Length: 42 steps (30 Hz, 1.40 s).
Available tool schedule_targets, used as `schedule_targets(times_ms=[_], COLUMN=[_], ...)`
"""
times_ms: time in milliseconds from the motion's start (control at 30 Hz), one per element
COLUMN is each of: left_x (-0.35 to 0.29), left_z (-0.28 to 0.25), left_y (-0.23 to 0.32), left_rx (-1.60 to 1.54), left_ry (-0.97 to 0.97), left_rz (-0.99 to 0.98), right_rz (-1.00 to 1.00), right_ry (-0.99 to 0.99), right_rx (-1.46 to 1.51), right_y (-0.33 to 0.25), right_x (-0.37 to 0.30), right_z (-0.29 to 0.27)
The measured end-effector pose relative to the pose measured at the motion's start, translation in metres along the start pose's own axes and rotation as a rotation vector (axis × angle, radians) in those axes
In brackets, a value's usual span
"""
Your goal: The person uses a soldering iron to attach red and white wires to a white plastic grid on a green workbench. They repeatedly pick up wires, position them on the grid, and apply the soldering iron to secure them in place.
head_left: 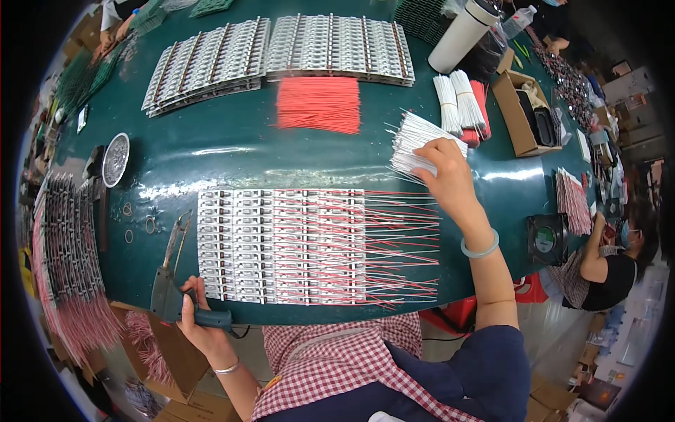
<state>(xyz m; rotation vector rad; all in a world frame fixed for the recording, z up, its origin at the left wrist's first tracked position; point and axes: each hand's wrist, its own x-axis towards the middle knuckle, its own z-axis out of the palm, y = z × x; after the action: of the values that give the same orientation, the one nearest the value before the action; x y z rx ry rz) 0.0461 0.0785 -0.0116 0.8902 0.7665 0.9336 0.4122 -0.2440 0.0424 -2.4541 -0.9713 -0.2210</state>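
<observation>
My left hand [202, 325] is closed around the handle of a dark soldering gun [166, 294], whose thin tip points up beside a white panel of small circuit boards [242, 243]. Rows of red and white wires [404, 239] lie across the panel's right half and stick out past its right edge. Over at the pile of loose white wires [415, 130], my right hand [450, 176] rests with curled fingers, thumb and forefinger gripping at the pile's lower side. How many wires are between the fingertips is hidden.
Behind lie a red wire pile [318, 105] and stacked board panels [337, 46]. Bundled wires [457, 102], a white bottle [460, 39] and a cardboard box [524, 119] stand right. Left are a metal bowl [116, 160] and wired panels [67, 246]. Other people sit around the table.
</observation>
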Motion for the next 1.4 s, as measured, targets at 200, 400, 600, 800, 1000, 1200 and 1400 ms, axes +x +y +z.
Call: schedule_targets(times_ms=[200, 400, 600, 800, 1000, 1200, 1400], left_x=[0.003, 0.009, 0.010, 0.011, 0.010, 0.011, 0.007], left_z=[-0.003, -0.010, -0.009, -0.009, -0.010, -0.013, -0.002], left_y=[0.002, -0.001, -0.003, -0.005, -0.005, -0.007, -0.005], left_rx=[-0.030, -0.037, -0.042, -0.034, -0.043, -0.056, -0.063], left_ry=[-0.030, -0.062, -0.054, -0.035, -0.028, -0.040, -0.019], left_rz=[-0.021, -0.017, -0.010, -0.001, -0.007, -0.004, 0.013], right_rz=[-0.072, -0.180, -0.168, -0.108, -0.164, -0.391, -0.515], right_ry=[-0.029, 0.098, 0.161, 0.222, 0.241, 0.151, -0.059], right_rx=[-0.074, -0.239, -0.211, -0.158, -0.163, -0.292, -0.540], right_y=[-0.004, 0.009, 0.015, 0.017, 0.015, -0.015, -0.030], right_x=[-0.012, -0.006, -0.007, -0.008, -0.002, 0.023, 0.049], right_z=[0.007, 0.024, 0.033, 0.034, 0.017, -0.006, 0.006])
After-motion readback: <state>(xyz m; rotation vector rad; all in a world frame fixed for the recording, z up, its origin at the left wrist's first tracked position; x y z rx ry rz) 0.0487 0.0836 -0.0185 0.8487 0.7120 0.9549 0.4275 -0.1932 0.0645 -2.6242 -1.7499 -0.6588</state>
